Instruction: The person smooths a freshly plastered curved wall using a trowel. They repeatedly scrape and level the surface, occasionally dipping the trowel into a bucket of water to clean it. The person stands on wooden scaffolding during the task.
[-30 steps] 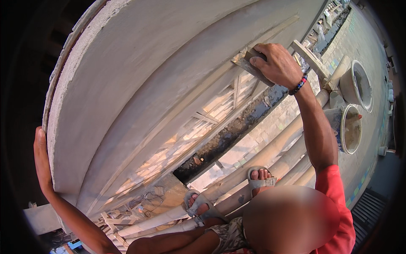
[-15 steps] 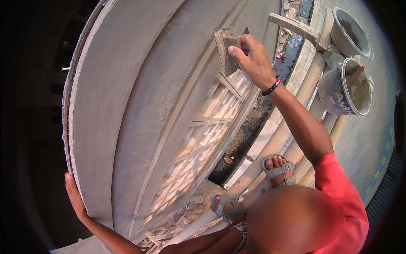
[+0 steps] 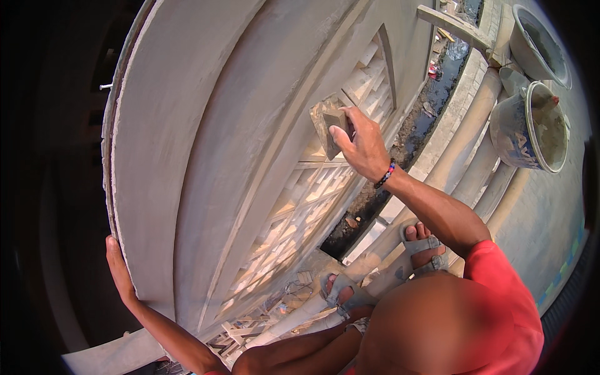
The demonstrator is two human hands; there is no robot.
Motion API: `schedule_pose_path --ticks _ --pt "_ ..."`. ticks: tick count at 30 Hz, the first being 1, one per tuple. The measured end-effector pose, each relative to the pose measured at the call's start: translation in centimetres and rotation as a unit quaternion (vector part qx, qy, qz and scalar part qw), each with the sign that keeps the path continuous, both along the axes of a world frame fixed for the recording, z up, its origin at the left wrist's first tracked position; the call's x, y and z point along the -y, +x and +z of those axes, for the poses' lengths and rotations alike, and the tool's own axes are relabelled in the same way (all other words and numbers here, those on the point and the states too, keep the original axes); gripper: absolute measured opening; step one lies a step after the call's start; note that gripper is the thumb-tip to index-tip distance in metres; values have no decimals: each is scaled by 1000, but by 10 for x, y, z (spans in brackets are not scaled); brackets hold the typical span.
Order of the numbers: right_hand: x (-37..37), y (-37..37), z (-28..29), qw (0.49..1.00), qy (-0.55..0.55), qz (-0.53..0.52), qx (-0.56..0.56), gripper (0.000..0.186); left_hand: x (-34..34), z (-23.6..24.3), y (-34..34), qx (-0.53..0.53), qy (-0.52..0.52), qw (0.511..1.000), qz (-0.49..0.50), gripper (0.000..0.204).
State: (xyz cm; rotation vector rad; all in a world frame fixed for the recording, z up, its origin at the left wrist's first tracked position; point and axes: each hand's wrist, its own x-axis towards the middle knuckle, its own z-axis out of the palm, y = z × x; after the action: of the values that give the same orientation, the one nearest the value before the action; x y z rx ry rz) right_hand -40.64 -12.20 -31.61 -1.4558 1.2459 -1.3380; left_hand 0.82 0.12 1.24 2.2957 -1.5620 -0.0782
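Observation:
My right hand (image 3: pixel 365 145) is closed around the block handle of a small flat plastering float (image 3: pixel 323 127). The float's mortar-smeared plate lies against or very close to the grey plastered wall (image 3: pixel 250 125), beside the frame of a latticed opening (image 3: pixel 294 203). My left hand (image 3: pixel 121 270) rests at the rough outer edge of the wall on the far left, its fingers stretched out along that edge with no tool in them. The palm side of the left hand is hidden.
A bucket (image 3: pixel 536 128) with grey residue and a grey basin (image 3: pixel 540 47) stand at the right. My sandalled feet (image 3: pixel 428 250) are on round poles (image 3: pixel 465 119) beside a wet ditch (image 3: pixel 422 131). A wooden beam (image 3: pixel 456 28) reaches the wall. A nail (image 3: pixel 106 86) sticks out at left.
My right hand has moved the float down along the wall toward me, uncovering the upper part of the latticed opening. My left hand stays at the wall edge. The view has shifted slightly.

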Motion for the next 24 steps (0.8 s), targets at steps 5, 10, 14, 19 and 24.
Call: schedule_pose_path --ticks 5,10,14,19,24 --pt "39 7 38 996 -19 -70 60 31 5 -11 8 16 -38 998 42 59" --pt "-43 69 -20 989 -38 119 -76 36 2 -2 8 42 -13 999 20 57" --pt "-43 53 4 997 3 74 -11 37 0 -3 0 61 -13 998 30 57" --pt "-12 59 37 999 -32 -1 -5 37 7 -8 -10 93 -44 993 59 60" --pt "-91 100 -33 966 -19 232 -109 35 4 -8 -4 110 -46 989 85 62"
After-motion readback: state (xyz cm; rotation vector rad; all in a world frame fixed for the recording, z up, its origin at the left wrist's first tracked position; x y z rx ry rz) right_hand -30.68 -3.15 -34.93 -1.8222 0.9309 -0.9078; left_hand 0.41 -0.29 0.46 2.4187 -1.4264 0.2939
